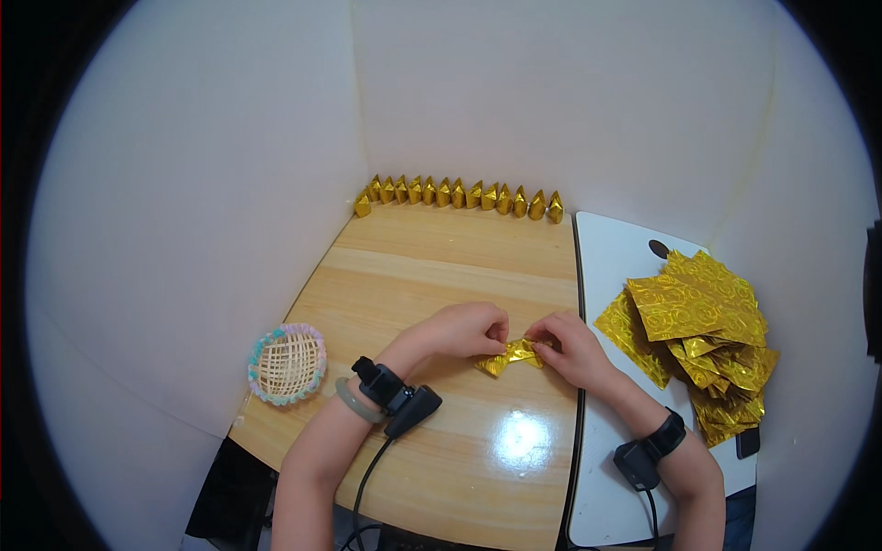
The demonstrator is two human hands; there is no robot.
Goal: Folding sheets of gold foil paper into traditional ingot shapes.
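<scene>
Between the fingers [549,326], gold foil [516,352] lies lengthwise, left to right

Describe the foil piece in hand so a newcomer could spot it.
Find the wood-grain tabletop, then the left hand and right hand near its right edge. Between them is the small creased gold foil piece. Unlike the row of gold pieces behind and the sheet pile at right, it alone is held.

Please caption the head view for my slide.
Left hand and right hand pinch gold foil; folded gold pieces stand in a row.
</scene>
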